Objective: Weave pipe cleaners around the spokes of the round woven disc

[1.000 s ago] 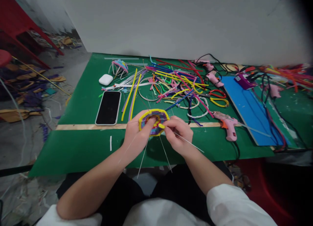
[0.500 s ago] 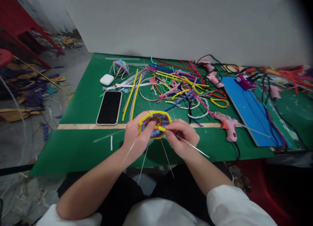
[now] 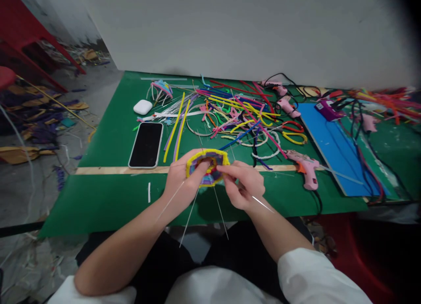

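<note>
A round woven piece [image 3: 208, 181] with a yellow rim and purple, blue and red rings is held over the front of the table. Thin wires stick out from it on several sides. My left hand [image 3: 184, 177] grips its left side, the thumb pressed on the middle. My right hand [image 3: 244, 183] is closed at the right rim, thumb and index finger pinched together at the edge. The fingers hide what lies between them. A wire runs out below that hand, across the wrist.
The green table [image 3: 108, 194] bears a phone [image 3: 146, 145], a white case [image 3: 142, 107], a pile of coloured pipe cleaners [image 3: 230, 111], scissors [image 3: 295, 138] and a pink glue gun [image 3: 308, 169]. A blue board [image 3: 332, 159] lies at the right.
The woven piece has turned and tilted slightly. The short yellow end that stood over its middle no longer shows there. My right hand has shifted a little, its fingers now at the right rim.
</note>
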Motion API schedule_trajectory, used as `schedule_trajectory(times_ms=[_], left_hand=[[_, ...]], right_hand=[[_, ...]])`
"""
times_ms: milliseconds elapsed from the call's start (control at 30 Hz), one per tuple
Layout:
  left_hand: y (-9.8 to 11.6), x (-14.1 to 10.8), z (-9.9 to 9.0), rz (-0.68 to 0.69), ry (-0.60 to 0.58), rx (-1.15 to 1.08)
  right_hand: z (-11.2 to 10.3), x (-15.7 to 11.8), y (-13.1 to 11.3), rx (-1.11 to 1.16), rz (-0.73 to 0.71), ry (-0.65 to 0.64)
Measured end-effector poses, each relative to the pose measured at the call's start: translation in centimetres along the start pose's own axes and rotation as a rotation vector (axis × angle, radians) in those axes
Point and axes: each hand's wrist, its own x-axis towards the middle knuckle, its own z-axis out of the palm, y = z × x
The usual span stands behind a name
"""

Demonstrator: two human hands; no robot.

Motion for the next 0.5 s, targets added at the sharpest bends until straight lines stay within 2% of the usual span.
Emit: schedule_trajectory(times_ms=[133, 233, 333, 500], left_hand=[[0.2, 0.4, -0.4, -0.03, -0.012, -0.03], [0.4, 0.5, -0.7, -0.046, 0.006, -0.035], [0.4, 0.5, -0.7, -0.076, 0.041, -0.041], [0.0, 0.4, -0.4, -0.108, 0.093, -0.142]], right_hand=[[-0.8, 0.1, 0.7, -0.078, -0.094, -0.157], [-1.2, 0.3, 1.1, -0.16, -0.155, -0.205], [-1.2, 0.4, 1.4, -0.266, -0.214, -0.167], [-0.5, -0.2, 1.7, -0.358, -0.299, -0.015]])
